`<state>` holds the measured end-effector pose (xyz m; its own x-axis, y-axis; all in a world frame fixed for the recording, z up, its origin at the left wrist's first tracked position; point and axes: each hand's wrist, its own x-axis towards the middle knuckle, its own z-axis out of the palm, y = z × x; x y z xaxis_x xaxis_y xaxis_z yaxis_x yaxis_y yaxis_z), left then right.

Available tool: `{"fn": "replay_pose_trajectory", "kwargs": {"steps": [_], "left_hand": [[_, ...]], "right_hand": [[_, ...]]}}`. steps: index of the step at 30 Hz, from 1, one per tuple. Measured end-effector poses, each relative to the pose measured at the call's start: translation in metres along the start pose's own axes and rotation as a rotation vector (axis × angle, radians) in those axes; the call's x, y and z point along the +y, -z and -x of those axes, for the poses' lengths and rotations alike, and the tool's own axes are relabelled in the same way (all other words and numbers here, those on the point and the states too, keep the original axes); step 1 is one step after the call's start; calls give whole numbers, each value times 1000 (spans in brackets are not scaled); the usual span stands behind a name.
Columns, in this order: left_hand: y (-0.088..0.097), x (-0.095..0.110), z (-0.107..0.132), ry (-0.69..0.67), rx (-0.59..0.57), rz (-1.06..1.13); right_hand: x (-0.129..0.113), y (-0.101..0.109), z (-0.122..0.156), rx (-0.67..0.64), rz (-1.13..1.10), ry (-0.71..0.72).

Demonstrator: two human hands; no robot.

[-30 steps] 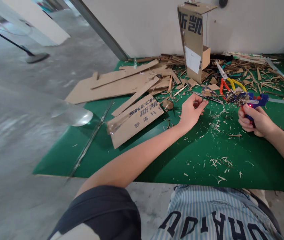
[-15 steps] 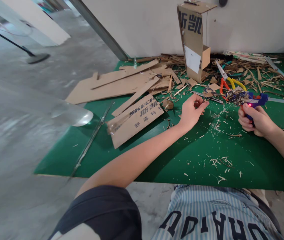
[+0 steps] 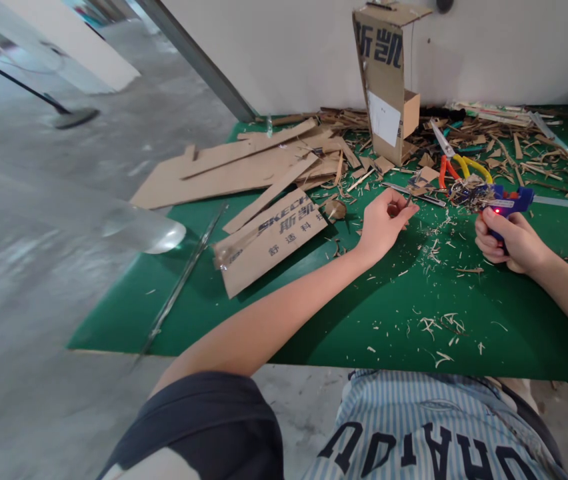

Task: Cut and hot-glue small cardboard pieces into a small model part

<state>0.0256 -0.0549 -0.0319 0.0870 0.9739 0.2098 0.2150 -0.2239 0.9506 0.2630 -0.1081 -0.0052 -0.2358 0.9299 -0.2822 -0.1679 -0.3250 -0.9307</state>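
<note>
Gluing seems the step in hand over the green table (image 3: 344, 333); the next move likely calls for a slow, steady approach. Above the table's right side, the right hand (image 3: 513, 240) clamps its fingers around the blue glue gun (image 3: 519, 199), front matted with shreds (image 3: 471, 192), red light (image 3: 498, 211) lit. The left hand (image 3: 384, 221) pinches a small dark sliver (image 3: 409, 200).
</note>
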Motion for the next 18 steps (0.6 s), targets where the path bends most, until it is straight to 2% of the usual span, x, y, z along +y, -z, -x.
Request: {"fn": "replay_pose_trajectory", "kwargs": {"steps": [12,18], "left_hand": [[0,-2,0,-17,-13,5],[0,-2,0,-27,-18,-5]], "right_hand": [[-1,-4,0,54,6,10],[-1,-4,0,30,16,15]]}}
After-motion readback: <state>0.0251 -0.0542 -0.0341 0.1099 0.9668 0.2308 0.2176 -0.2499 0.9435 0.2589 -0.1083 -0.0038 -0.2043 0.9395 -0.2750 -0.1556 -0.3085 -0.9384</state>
